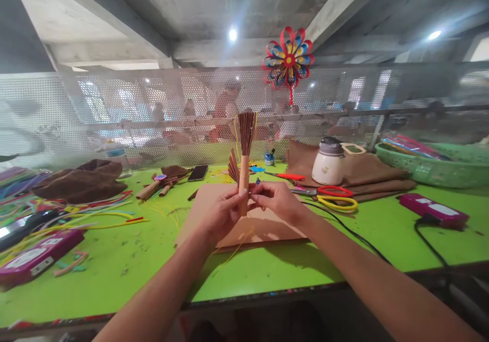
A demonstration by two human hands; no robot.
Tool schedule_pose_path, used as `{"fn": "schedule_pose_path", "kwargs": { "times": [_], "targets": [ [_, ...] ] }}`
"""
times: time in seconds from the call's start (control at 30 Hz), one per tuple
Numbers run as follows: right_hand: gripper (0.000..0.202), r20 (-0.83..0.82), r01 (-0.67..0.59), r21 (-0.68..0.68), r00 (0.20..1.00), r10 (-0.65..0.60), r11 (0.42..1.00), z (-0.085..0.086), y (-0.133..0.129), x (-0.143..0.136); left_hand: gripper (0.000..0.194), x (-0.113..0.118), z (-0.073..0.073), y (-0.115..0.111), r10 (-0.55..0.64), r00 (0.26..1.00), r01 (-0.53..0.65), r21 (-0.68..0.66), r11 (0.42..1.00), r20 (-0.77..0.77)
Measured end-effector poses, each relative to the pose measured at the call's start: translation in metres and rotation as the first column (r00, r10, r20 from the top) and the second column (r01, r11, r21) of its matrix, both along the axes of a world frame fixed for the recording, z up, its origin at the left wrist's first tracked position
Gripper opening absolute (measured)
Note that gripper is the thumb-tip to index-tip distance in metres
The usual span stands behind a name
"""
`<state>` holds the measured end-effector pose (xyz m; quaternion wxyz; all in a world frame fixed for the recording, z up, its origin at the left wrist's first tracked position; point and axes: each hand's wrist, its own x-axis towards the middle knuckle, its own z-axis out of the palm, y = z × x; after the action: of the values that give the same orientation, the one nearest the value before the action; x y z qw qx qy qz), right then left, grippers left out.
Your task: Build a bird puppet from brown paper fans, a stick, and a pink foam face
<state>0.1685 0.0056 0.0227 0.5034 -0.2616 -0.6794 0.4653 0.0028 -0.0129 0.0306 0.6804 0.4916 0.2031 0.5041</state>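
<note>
Upright over a sheet of tan paper [206,215] stands a light tan tube [243,176] with a fan of dark brown pleated strips [247,131] rising from its top. My left hand [225,210] is closed around the lower part of this tube. A smaller brown pleated piece [233,166] sticks out at the tube's left side. My right hand [277,199] is at the tube's right side, thumb and fingertips pinched together; what lies between them is too small to make out. Thin yellow thread [236,133] runs beside the strips.
Red-handled scissors [334,191] and yellow-handled scissors [338,204] lie to the right, near a white jug [327,164], brown cloth [374,171] and a green basket [451,166]. Purple power strips [433,209] sit at both sides. Left are brown cloth [82,181], colored strips and a phone [197,173].
</note>
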Motion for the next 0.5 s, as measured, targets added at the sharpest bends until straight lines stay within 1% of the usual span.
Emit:
{"fn": "schedule_pose_path", "kwargs": {
  "times": [0.07,0.17,0.3,0.37,0.43,0.5],
  "targets": [
    [0.026,-0.005,0.008,0.004,1.0,-0.008,1.0,0.003,-0.003,0.001,0.024,0.0,0.0,-0.001,-0.014,1.0,0.014,0.011,1.0,-0.002],
    [0.029,0.002,0.021,0.065,1.0,-0.021,0.998,0.009,-0.008,0.003,0.027,-0.002,-0.002,0.002,-0.013,1.0,0.012,0.022,1.0,0.001],
    [0.036,0.045,0.082,0.151,0.995,-0.089,0.985,0.009,-0.008,0.004,0.027,-0.005,-0.005,0.007,0.063,0.998,-0.063,0.004,0.998,-0.011],
    [0.034,0.058,0.096,0.149,0.993,-0.106,0.984,0.006,-0.006,0.004,0.027,-0.007,-0.006,0.008,0.109,0.994,-0.109,-0.002,0.994,-0.01],
    [0.023,0.079,0.039,0.118,0.996,-0.049,0.992,0.003,-0.005,0.004,0.027,-0.007,-0.005,0.008,0.129,0.992,-0.129,0.012,0.992,-0.012],
    [0.019,0.133,-0.07,0.075,0.989,0.059,0.995,0.0,-0.005,0.002,0.024,-0.008,-0.004,0.007,0.149,0.989,-0.149,0.039,0.988,-0.011]
  ]
}}
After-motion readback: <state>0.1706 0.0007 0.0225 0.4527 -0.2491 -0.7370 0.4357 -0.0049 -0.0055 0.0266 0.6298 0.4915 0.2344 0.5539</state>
